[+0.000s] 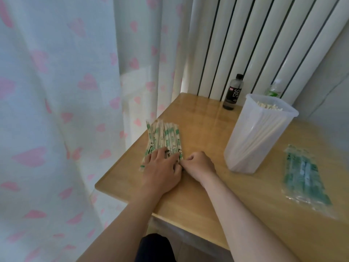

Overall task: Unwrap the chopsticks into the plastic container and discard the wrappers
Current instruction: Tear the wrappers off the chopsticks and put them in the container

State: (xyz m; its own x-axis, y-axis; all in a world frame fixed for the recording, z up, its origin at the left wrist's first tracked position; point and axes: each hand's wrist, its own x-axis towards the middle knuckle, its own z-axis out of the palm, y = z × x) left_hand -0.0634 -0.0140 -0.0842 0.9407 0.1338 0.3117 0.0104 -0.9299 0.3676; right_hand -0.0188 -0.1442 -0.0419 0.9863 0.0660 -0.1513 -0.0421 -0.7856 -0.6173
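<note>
Currently my left hand (162, 168) lies flat, fingers spread, on the wrapped chopsticks (166, 137). My right hand (200, 163) curls at their near edge; I cannot tell if it grips one. The plastic container (251, 146) stands to the right.

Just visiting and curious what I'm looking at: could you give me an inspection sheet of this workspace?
Surface: wooden table, glossy.
Job's things: pile of wrapped chopsticks at left; plastic container at right with unwrapped chopsticks inside.
Clutter: clear green-printed bag right of the container; dark bottle and second bottle at back.
Hands: left hand flat on the pile; right hand curled at its near edge, grip hidden.
Cables: nothing seen.
Surroundings: heart-patterned curtain left, white radiator behind.
</note>
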